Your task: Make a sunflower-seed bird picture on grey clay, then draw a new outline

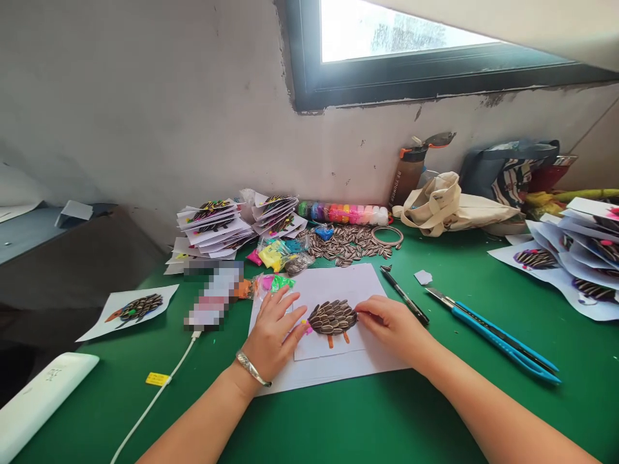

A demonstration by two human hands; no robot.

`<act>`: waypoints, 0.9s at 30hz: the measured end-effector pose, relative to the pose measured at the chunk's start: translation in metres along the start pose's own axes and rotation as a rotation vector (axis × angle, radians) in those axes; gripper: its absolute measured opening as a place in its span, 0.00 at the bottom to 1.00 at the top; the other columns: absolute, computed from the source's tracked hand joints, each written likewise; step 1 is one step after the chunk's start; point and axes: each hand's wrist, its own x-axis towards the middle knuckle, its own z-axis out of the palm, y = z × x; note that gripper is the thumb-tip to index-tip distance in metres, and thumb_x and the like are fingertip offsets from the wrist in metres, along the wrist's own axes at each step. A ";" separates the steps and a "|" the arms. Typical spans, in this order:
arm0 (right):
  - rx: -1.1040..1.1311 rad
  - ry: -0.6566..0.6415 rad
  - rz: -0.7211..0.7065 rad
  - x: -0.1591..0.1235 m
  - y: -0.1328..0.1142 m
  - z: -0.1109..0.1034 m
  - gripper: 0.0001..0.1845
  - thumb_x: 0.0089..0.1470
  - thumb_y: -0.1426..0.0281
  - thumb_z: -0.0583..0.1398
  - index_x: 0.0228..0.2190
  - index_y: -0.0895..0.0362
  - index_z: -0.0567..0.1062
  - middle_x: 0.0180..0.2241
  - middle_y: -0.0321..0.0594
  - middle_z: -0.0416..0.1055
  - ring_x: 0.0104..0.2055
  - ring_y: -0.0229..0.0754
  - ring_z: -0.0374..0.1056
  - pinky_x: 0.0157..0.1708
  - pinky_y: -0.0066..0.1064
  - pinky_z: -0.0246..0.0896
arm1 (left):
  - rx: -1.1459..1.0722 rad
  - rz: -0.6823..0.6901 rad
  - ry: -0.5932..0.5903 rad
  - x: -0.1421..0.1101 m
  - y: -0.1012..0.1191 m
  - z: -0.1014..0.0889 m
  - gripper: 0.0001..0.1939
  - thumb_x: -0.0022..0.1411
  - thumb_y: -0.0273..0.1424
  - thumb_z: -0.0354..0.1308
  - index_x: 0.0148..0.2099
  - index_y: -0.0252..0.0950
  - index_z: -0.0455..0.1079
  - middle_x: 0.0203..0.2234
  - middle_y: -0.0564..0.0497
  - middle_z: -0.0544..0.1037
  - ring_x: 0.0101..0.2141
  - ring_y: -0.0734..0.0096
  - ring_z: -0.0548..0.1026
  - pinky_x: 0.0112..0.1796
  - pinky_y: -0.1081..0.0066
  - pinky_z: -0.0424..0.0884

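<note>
A seed picture of a small animal, its body made of overlapping striped sunflower seeds [333, 316], is on a white paper card [309, 351]. It has two orange clay legs [331, 341] and a pink and yellow clay head [307, 327] on the left. My left hand [275, 328] lies open on the paper, fingers spread, its fingertips beside the head. At the body's right edge my right hand [387, 322] is closed in a pinch on a sunflower seed, mostly hidden by the fingertips. Larger white sheets [275, 385] lie under the card.
Loose sunflower seeds [348, 243] lie behind the paper, beside bags of coloured clay [273, 254]. A black pen [406, 296] and blue craft knife [498, 338] lie on the right. Stacked seed pictures [213, 225] stand back left, others [580, 258] far right. A white cable [159, 390] crosses the left.
</note>
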 end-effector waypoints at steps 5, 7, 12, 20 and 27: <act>0.009 0.003 0.016 -0.001 0.001 -0.002 0.12 0.58 0.72 0.53 0.35 0.53 0.78 0.30 0.40 0.72 0.32 0.41 0.69 0.33 0.32 0.63 | -0.068 -0.024 0.088 0.003 -0.005 -0.002 0.14 0.66 0.27 0.49 0.48 0.37 0.73 0.50 0.44 0.75 0.58 0.57 0.64 0.56 0.50 0.65; 0.015 -0.005 0.027 -0.001 0.001 -0.002 0.12 0.58 0.72 0.53 0.35 0.53 0.78 0.29 0.40 0.72 0.31 0.41 0.68 0.32 0.32 0.63 | -0.055 -0.046 0.112 0.005 -0.010 -0.002 0.14 0.66 0.27 0.48 0.48 0.38 0.73 0.50 0.45 0.75 0.58 0.57 0.64 0.55 0.50 0.66; 0.023 -0.027 0.050 0.000 0.000 -0.001 0.12 0.58 0.72 0.54 0.35 0.54 0.78 0.30 0.40 0.72 0.32 0.41 0.68 0.33 0.32 0.63 | -0.005 -0.053 0.087 0.015 -0.026 -0.002 0.14 0.66 0.28 0.49 0.45 0.37 0.75 0.48 0.45 0.76 0.56 0.56 0.66 0.55 0.50 0.66; 0.014 -0.052 0.066 0.000 0.000 -0.001 0.13 0.58 0.72 0.53 0.35 0.54 0.77 0.30 0.40 0.71 0.32 0.42 0.67 0.33 0.33 0.63 | -0.021 -0.055 0.151 0.049 -0.039 0.006 0.13 0.66 0.28 0.49 0.42 0.36 0.76 0.44 0.44 0.78 0.53 0.59 0.71 0.53 0.54 0.69; 0.022 -0.043 0.090 -0.003 0.004 0.002 0.15 0.59 0.70 0.51 0.42 0.56 0.74 0.34 0.42 0.72 0.35 0.43 0.68 0.35 0.33 0.64 | -0.124 -0.063 0.344 0.050 -0.038 0.005 0.10 0.64 0.26 0.53 0.42 0.33 0.76 0.40 0.43 0.80 0.47 0.61 0.76 0.50 0.61 0.72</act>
